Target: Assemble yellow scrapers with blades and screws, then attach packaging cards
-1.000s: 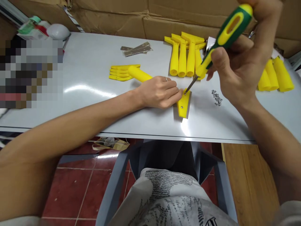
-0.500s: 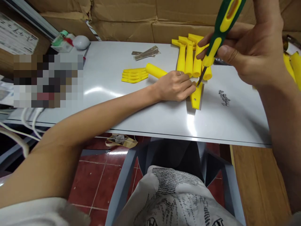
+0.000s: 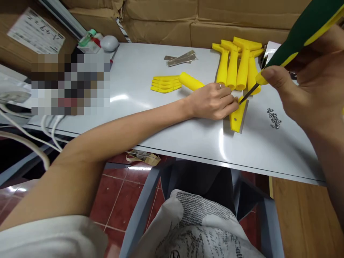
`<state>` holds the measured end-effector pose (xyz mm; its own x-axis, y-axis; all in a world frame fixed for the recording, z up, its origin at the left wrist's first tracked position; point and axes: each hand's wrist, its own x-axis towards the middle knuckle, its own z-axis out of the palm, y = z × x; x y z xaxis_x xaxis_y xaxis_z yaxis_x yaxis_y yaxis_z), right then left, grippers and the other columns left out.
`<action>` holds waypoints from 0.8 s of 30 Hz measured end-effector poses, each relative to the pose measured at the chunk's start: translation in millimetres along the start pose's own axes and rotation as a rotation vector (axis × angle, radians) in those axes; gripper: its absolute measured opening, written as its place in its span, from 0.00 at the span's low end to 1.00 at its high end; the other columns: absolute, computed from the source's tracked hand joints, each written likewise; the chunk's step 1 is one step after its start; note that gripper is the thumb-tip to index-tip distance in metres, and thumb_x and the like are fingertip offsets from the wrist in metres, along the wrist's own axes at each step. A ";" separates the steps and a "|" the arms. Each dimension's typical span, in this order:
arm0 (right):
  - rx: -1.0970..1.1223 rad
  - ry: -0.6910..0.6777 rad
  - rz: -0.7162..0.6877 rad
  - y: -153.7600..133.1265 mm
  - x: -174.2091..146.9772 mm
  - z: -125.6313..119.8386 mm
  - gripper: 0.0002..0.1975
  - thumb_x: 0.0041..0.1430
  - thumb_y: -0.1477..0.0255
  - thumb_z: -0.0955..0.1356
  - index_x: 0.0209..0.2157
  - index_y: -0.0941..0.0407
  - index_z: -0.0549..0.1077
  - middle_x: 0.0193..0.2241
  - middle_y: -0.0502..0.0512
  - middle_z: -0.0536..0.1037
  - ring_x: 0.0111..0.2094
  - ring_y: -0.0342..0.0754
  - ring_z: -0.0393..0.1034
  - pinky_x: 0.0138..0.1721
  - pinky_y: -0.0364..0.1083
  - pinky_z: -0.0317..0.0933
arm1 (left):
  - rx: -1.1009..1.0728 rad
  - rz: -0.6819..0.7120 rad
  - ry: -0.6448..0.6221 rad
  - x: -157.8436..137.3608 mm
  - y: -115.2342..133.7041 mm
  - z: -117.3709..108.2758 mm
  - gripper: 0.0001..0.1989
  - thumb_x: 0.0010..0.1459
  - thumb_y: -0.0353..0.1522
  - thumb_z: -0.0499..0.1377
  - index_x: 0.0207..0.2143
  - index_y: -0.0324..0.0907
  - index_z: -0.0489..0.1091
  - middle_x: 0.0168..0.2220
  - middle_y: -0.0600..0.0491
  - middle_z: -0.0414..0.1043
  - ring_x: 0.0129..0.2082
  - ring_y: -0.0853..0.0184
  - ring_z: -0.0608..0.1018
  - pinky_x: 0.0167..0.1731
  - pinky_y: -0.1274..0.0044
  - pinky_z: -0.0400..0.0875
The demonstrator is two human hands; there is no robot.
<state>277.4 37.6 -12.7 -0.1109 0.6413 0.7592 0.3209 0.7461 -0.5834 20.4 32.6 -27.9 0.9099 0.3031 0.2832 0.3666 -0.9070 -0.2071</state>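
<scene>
My left hand (image 3: 215, 102) is closed round a yellow scraper (image 3: 236, 123), pressing it to the white table. The scraper's handle sticks out to the left of the hand, and a metal blade edge shows along the right side of its head. One screw is visible in the head. In my right hand (image 3: 309, 79) is a green and yellow screwdriver (image 3: 290, 43), tilted, its tip at the scraper head beside my left fingers. Small loose screws (image 3: 274, 118) lie on the table to the right of the scraper.
Several yellow scraper handles (image 3: 236, 68) lie side by side at the back. Stacked yellow plates (image 3: 166, 84) and flat metal blades (image 3: 181, 58) are left of them. Cardboard (image 3: 161, 27) lines the rear of the white table (image 3: 139, 57). White cables (image 3: 51, 132) hang at the left.
My view has shifted, so the table's contents sit differently in frame. The screwdriver leans further to the right, its tip still at the scraper head. My left hand keeps its hold.
</scene>
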 end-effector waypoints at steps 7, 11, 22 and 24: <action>-0.035 0.091 -0.370 19.2 1.8 14.3 0.35 0.65 0.41 0.75 0.69 0.27 0.66 0.52 0.48 0.79 0.38 0.45 0.76 0.29 0.45 0.66 | 0.031 0.001 0.006 -0.1 2.1 -2.5 0.31 0.82 0.27 0.35 0.47 0.42 0.80 0.35 0.47 0.80 0.43 0.55 0.88 0.40 0.58 0.81; 0.066 0.074 -0.481 26.6 9.0 19.1 0.45 0.64 0.37 0.73 0.74 0.29 0.53 0.43 0.46 0.81 0.33 0.43 0.74 0.31 0.44 0.73 | 0.166 0.074 0.080 -2.8 -0.3 -0.9 0.31 0.81 0.25 0.36 0.41 0.42 0.78 0.29 0.51 0.76 0.36 0.60 0.86 0.33 0.66 0.77; 0.280 0.093 -0.408 5.8 14.0 31.1 0.40 0.64 0.45 0.73 0.74 0.35 0.64 0.76 0.41 0.59 0.38 0.37 0.81 0.41 0.42 0.84 | 0.474 0.333 0.622 -8.7 -7.8 6.3 0.15 0.77 0.21 0.54 0.37 0.36 0.76 0.25 0.58 0.68 0.26 0.72 0.74 0.23 0.77 0.62; 0.281 0.067 -0.294 -4.9 4.6 33.1 0.40 0.65 0.49 0.73 0.75 0.37 0.64 0.77 0.44 0.56 0.41 0.38 0.80 0.45 0.44 0.86 | 0.463 0.328 0.659 -7.1 -6.4 5.2 0.13 0.75 0.20 0.57 0.36 0.35 0.76 0.24 0.58 0.68 0.25 0.73 0.74 0.23 0.76 0.61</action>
<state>244.2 42.8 -15.8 -0.0950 0.3876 0.9169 0.0141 0.9215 -0.3881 12.6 37.7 -33.4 0.7382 -0.3140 0.5970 0.2778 -0.6650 -0.6932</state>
